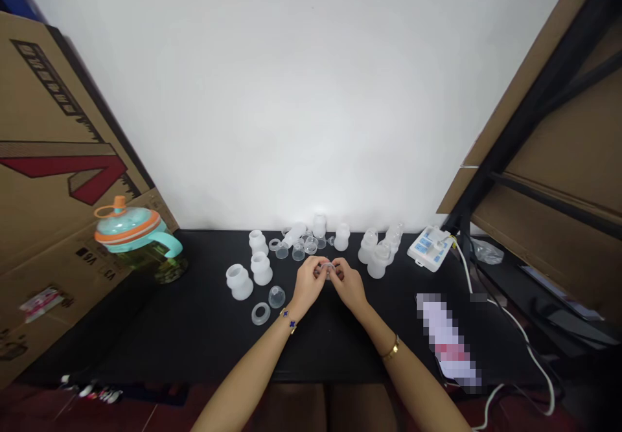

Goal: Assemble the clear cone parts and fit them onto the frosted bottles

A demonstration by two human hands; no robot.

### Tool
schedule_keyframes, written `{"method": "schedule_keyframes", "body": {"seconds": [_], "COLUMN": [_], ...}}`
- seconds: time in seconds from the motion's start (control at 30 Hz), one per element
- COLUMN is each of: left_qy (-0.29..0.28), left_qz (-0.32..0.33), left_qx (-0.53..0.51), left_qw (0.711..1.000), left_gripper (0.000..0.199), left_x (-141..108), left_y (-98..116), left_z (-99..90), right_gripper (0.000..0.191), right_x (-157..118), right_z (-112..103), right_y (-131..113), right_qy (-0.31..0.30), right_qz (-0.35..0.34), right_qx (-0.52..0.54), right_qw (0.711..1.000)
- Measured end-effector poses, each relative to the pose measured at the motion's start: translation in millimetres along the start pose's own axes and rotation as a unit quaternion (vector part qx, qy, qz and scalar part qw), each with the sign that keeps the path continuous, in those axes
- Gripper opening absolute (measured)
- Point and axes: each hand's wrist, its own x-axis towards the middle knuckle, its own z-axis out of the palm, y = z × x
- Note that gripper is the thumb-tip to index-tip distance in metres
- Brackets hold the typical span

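My left hand (310, 282) and my right hand (348, 284) meet over the middle of the black table, thumbs and fingers closed on a small translucent ring (328, 266). Fingers cover much of it, so I cannot tell whether another part is fitted inside. Left of my left hand lie a clear dome cap (276, 297) and a loose translucent collar ring (261, 314). Beyond them stand several open white baby-bottle bodies (239, 282). Right of my right hand is a group of bottles with teat tops (379, 260).
More clear caps (298, 250) and small bottles line the wall side. A big teal-lidded jug (140, 241) stands far left against a cardboard box (58, 160). At right are a white power strip (429, 248), a pixelated phone (447, 341) and a white cable (525, 338).
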Motion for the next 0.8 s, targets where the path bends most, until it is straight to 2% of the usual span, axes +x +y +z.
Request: {"method": "schedule_keyframes", "body": {"seconds": [0.13, 0.23, 0.33, 0.43, 0.5, 0.6, 0.8], "left_qy": [-0.014, 0.004, 0.008, -0.019, -0.026, -0.021, -0.010], "left_qz": [0.024, 0.009, -0.062, -0.136, -0.160, -0.167, -0.138], "left_qx": [0.019, 0.009, -0.064, -0.174, -0.225, -0.247, -0.226], "left_qw": [0.999, 1.000, 0.996, 0.975, 0.961, 0.954, 0.964], "left_gripper": [0.019, 0.019, 0.026, 0.037, 0.039, 0.036, 0.025], "left_x": [-0.1, -2.7, -4.5, -3.2, -1.1, 1.9, 4.8], "left_y": [3.1, 2.2, 1.1, 1.6, 2.4, 1.9, -4.2], "left_z": [-1.3, 0.5, 3.5, 5.5, 5.3, 2.4, -3.5], "right_gripper": [0.022, 0.021, 0.023, 0.026, 0.028, 0.029, 0.027], "right_x": [-0.3, -1.3, -3.0, -4.9, -5.9, -6.9, -8.4], "right_z": [-1.4, -0.6, 2.2, 5.3, 6.8, 8.0, 9.2], "right_y": [-1.5, -2.3, -3.3, -5.2, -6.8, -9.3, -10.2], "right_qy": [0.000, 0.005, 0.009, 0.008, -0.002, -0.024, -0.052], "right_qz": [0.002, -0.014, -0.009, 0.014, 0.028, 0.042, 0.040], "right_qx": [-0.020, 0.016, 0.099, 0.177, 0.207, 0.231, 0.225], "right_qw": [1.000, 1.000, 0.995, 0.984, 0.978, 0.972, 0.972]}}
